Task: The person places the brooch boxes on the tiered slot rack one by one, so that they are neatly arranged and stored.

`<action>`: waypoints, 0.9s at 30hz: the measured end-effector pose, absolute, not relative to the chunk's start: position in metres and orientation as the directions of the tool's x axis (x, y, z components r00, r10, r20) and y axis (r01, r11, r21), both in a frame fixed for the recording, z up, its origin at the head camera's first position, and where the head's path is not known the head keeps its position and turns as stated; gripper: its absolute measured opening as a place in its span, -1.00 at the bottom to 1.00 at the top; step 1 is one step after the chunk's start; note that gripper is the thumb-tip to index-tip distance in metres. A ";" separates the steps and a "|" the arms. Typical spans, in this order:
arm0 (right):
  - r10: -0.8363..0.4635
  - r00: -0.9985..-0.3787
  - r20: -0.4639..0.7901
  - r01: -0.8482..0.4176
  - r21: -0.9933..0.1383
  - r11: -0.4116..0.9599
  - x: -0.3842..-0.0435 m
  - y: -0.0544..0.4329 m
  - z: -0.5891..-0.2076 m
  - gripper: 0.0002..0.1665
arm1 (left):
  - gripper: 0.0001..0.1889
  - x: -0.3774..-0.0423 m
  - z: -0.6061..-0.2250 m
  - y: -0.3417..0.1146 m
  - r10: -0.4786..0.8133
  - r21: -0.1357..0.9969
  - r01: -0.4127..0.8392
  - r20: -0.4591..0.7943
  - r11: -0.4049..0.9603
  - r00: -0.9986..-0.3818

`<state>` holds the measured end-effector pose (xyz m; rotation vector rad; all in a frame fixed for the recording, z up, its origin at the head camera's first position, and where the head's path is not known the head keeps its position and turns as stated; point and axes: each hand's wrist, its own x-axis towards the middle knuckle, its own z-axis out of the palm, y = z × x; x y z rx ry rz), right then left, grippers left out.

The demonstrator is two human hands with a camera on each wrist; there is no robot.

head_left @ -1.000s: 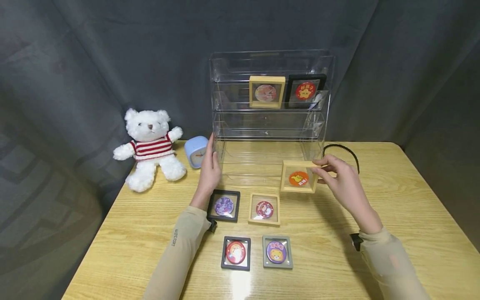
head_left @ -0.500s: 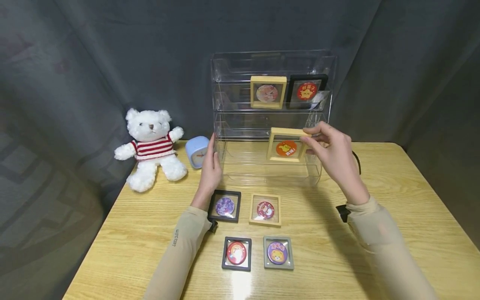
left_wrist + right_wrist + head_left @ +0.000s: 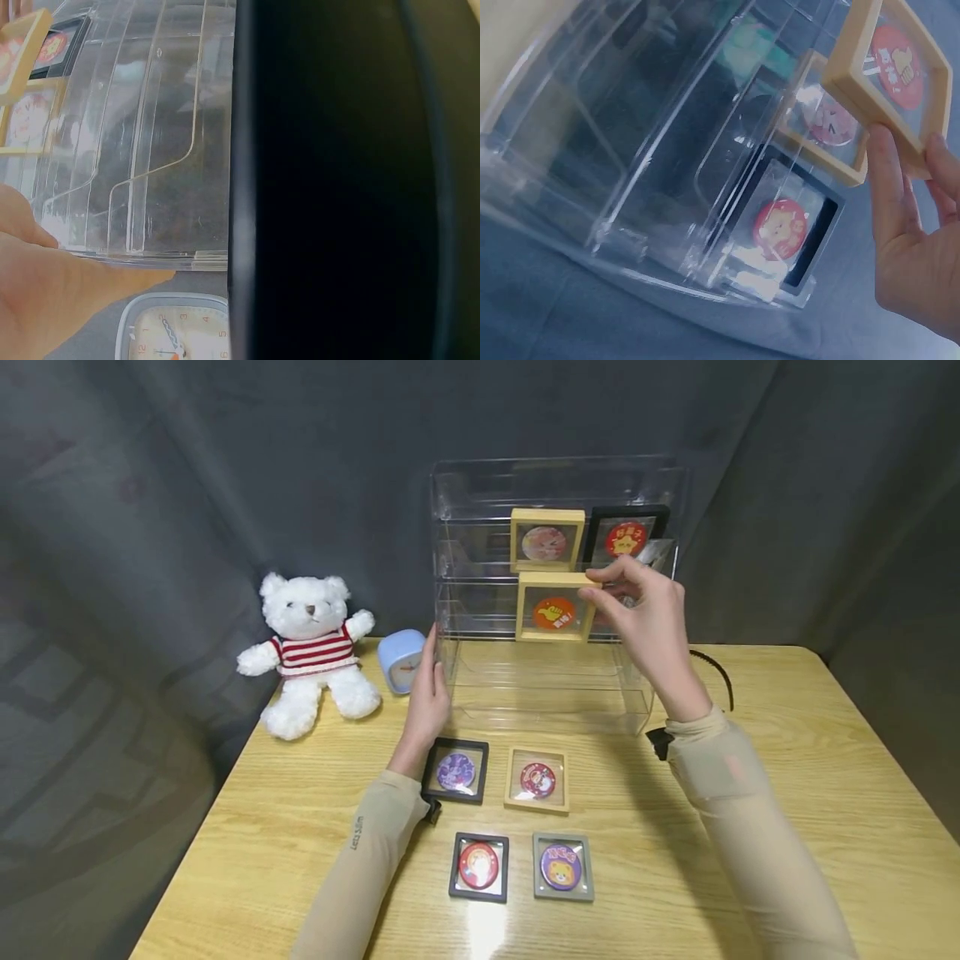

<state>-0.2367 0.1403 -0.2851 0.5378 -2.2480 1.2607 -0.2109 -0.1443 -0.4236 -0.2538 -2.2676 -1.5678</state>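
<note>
My right hand (image 3: 647, 622) pinches the right edge of a light wood frame (image 3: 556, 637) around an orange thumbs-up badge (image 3: 553, 612). The frame is held upright in front of the clear acrylic display rack (image 3: 551, 720), overlapping its middle tiers. My left hand (image 3: 426, 702) rests against the rack's left side, fingers straight along the panel; the left wrist view shows the thumb by the front edge. On an upper tier stand a wood frame with a pink badge (image 3: 543, 543) and a black frame with a red star badge (image 3: 626, 538), partly hidden by my right hand.
On the table lie a black frame with a purple badge (image 3: 455, 772), a wood frame (image 3: 537, 781), a dark frame with a red badge (image 3: 478, 867) and a grey frame (image 3: 563, 867). A teddy bear (image 3: 307, 643) and blue clock (image 3: 402, 662) stand left; a black band (image 3: 720, 670) lies right.
My right hand has carried the thumbs-up frame up and to the left, from low near the table to the rack's middle tiers. My left hand stays at the rack's side.
</note>
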 end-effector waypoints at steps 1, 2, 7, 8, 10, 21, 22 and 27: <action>-0.094 -0.798 0.596 -0.559 -0.671 0.487 -0.238 0.139 -0.283 -0.76 | -0.38 -0.211 -0.424 -0.144 -0.061 0.862 0.352 0.400 0.365 -0.915; -0.093 -0.800 0.593 -0.556 -0.674 0.487 -0.239 0.137 -0.281 -0.75 | -0.38 -0.211 -0.424 -0.144 -0.061 0.862 0.352 0.400 0.365 -0.915; -0.089 -0.792 0.604 -0.557 -0.656 0.510 -0.245 0.131 -0.274 -0.74 | -0.38 -0.212 -0.423 -0.144 -0.063 0.863 0.356 0.403 0.358 -0.913; -0.086 -0.790 0.607 -0.557 -0.652 0.514 -0.247 0.130 -0.273 -0.74 | -0.38 -0.212 -0.423 -0.144 -0.062 0.863 0.358 0.404 0.356 -0.913; -0.086 -0.786 0.613 -0.561 -0.647 0.516 -0.249 0.128 -0.271 -0.74 | -0.38 -0.212 -0.424 -0.144 -0.062 0.862 0.361 0.408 0.356 -0.911; -0.092 -0.774 0.626 -0.587 -0.657 0.473 -0.263 0.116 -0.255 -0.73 | -0.40 -0.213 -0.428 -0.143 -0.077 0.847 0.383 0.438 0.368 -0.896; -0.092 -0.768 0.634 -0.594 -0.650 0.475 -0.264 0.115 -0.253 -0.72 | -0.40 -0.213 -0.428 -0.144 -0.078 0.848 0.381 0.436 0.368 -0.896; -0.094 -0.739 0.668 -0.619 -0.616 0.487 -0.272 0.106 -0.243 -0.71 | -0.39 -0.213 -0.427 -0.144 -0.072 0.846 0.385 0.439 0.370 -0.896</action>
